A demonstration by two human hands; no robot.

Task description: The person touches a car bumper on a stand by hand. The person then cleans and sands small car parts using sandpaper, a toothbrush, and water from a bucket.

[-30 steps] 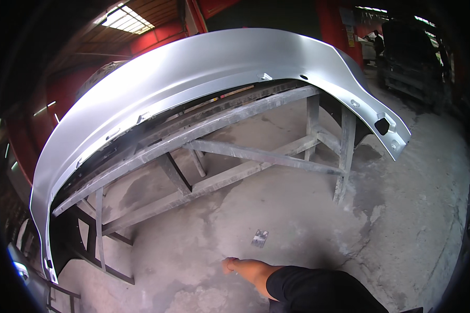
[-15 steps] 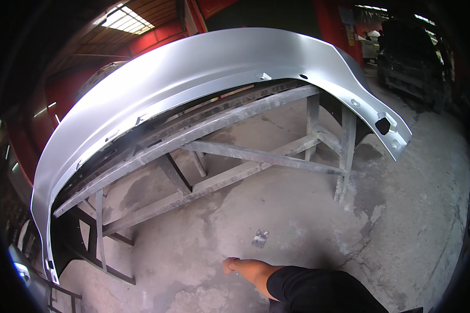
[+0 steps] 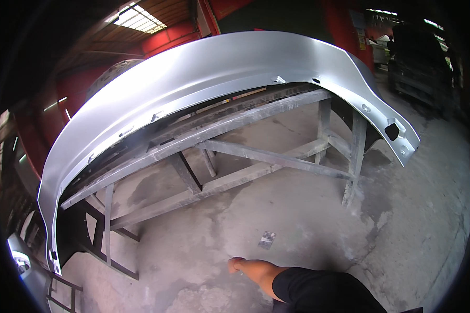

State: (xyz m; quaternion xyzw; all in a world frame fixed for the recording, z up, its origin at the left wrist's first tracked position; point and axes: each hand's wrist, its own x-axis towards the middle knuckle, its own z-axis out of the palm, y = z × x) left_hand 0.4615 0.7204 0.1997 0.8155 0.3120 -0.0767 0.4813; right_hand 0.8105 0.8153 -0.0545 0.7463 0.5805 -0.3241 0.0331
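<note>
The silver panel arches well ahead of my right hand, whose grip I can't tell; I judge this positioning, contact needing a forward reach.

- It is a vehicle-body workshop.
- A silver body panel sits on a metal stand.
- Below the panel is stained concrete floor.
- Behind the panel are red wall and skylight.
- Right of the panel, one dark vehicle.

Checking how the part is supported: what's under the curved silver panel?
Under the curved silver panel, a grey stand shows, with floor visible between its bars. The panel covers much of its underside, so contact points can't be seen.
</note>
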